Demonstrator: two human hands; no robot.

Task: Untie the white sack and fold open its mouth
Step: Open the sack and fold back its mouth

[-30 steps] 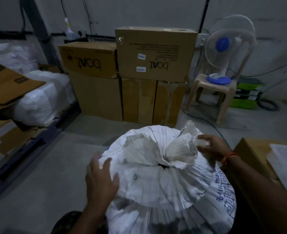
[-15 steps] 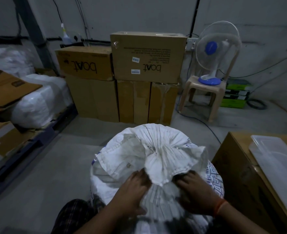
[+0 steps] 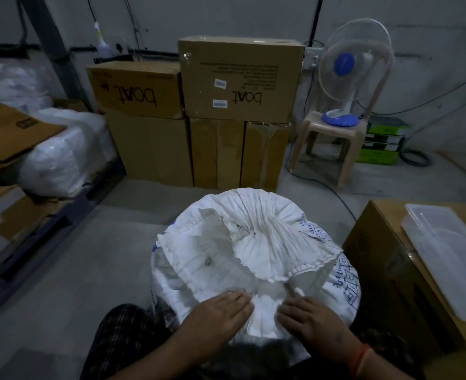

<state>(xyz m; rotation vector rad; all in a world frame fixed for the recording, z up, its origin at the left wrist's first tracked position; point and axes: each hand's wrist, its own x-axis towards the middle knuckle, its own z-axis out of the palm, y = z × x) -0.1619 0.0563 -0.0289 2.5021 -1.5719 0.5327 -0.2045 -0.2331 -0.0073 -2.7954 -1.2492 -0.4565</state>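
I see one sack (image 3: pixel 253 256) — two hands on its near edge. Left hand (image 3: pixel 221 311) and right hand (image 3: pixel 311 319) both lie flat, fingers fairly straight, gripping nothing.

Sack (image 3: pixel 253 259) front-centre, boxes (image 3: pixel 240 80) behind, fan (image 3: pixel 347 69) on stool (image 3: pixel 327 141) right

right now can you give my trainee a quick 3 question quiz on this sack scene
1. True or false: the white sack has its mouth folded fully open.
2. Where is the left hand? A) on the fan B) on the sack's near side C) on the box
3. What does the table fan stand on?

Key:
1. False; the top is gathered and pleated.
2. B, beside the right hand.
3. A plastic stool.
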